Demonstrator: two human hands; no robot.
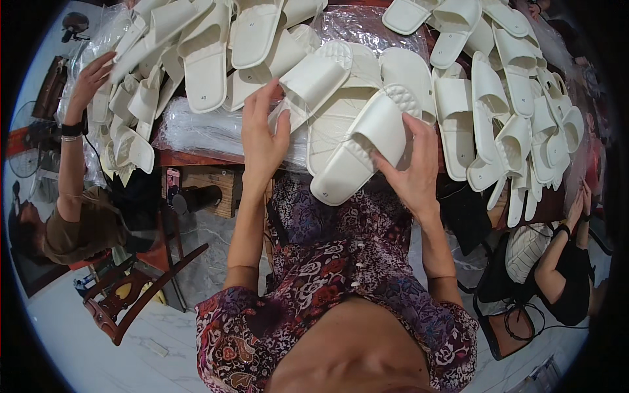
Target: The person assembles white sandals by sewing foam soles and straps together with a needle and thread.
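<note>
White slipper (359, 147) — against right hand (411, 171) fingers

hands (341, 154) – white slippers (367, 141), table (196, 158)

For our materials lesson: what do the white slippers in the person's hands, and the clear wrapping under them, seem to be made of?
Slipper in the right hand: seemingly moulded foam or soft plastic, matt white; one seamless piece with a ribbed strap. Slipper in the left hand: looks the same. Clear wrapping: probably thin plastic film, glossy and crinkled, with bright glints.
</note>
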